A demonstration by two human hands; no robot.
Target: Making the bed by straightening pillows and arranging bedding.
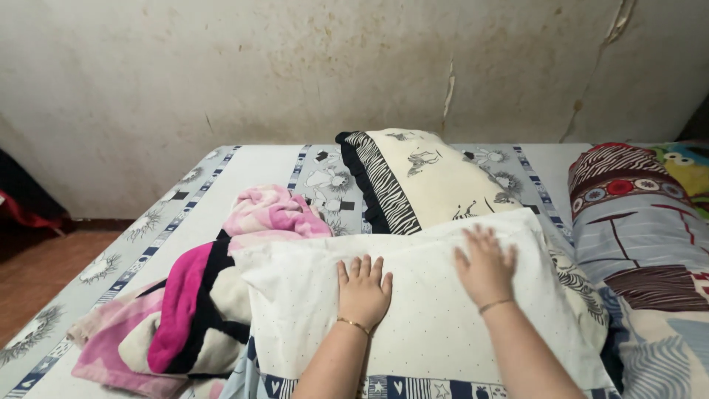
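Note:
A white pillow (436,310) with fine dots lies across the bed in front of me. My left hand (363,288) rests flat on its middle, fingers spread, a thin bracelet at the wrist. My right hand (485,264) presses flat on the pillow's upper right part, fingers apart, also with a bracelet. Neither hand holds anything. Behind the white pillow lies a cream pillow (421,177) with zebra drawings and a black ruffled edge.
A crumpled pink, black and white blanket (199,295) lies left of the pillow. A patterned grey bedsheet (244,166) covers the bed. A colourful striped pillow (635,222) is at the right. The stained wall (295,66) stands behind, the reddish floor (37,273) at left.

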